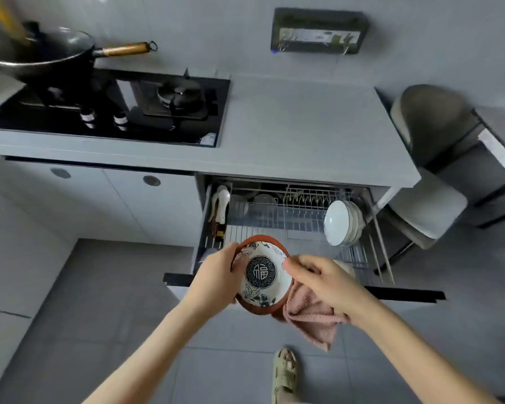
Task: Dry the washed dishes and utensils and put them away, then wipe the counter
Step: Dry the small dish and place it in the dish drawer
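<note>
A patterned bowl (262,275) with a red-brown rim and a dark round emblem inside hangs tilted above the pulled-out wire drawer (298,225). My left hand (216,275) grips its left rim. My right hand (324,278) holds a pink cloth (309,316) against the bowl's right side, thumb on the rim. The cloth droops below the bowl. White bowls (343,223) stand stacked on edge at the drawer's right. White spoons (222,204) lie in its left compartment.
The grey counter (301,132) runs above the drawer. A black gas hob (108,109) with a wok (41,56) sits at the left. A grey chair (429,158) stands to the right. A sandalled foot (285,371) is on the tiled floor.
</note>
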The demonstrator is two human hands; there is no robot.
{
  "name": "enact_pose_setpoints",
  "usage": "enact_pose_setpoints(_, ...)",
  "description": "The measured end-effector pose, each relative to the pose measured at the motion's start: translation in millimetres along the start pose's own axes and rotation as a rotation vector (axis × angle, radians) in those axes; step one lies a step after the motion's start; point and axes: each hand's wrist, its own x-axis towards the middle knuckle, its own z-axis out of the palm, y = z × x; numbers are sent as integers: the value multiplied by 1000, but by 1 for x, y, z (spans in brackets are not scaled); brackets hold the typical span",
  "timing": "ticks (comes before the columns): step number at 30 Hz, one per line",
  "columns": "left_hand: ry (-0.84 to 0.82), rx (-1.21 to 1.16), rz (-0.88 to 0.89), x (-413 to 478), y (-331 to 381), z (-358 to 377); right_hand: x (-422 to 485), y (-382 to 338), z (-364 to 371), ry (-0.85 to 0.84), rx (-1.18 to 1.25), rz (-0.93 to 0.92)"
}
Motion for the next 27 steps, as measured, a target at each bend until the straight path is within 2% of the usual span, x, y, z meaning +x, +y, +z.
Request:
enact_pose_setpoints(2, -92, 0, -8, 25, 20, 35, 14, 23, -35, 88, -285, -123)
enact_pose_setpoints(5, -212, -42, -72, 54, 39, 75, 38, 55, -78, 125, -508, -160)
enact_pose_setpoints(7, -274, -136, -171, 71, 46, 94, 52, 67, -97, 114, -606, -156)
enact_pose_setpoints(10, -329, -376, -374, 97, 51, 107, 84, 81, -113, 102, -609, -114)
enact_pose_setpoints(14, -200, -570, -563, 140, 34, 106, 147, 86, -117, 166, -565, -26)
enact_pose_setpoints(18, -85, -645, -655, 181, -3, 87, 228, 94, -98, 175, -467, 71)
enact_pose_setpoints(23, 81, -663, -760, 220, -66, 54, 330, 111, -45, 146, -444, 190)
enact_pose_setpoints(27, 119, -632, -844, 235, -120, 36, 389, 126, 5, 46, -534, 273)
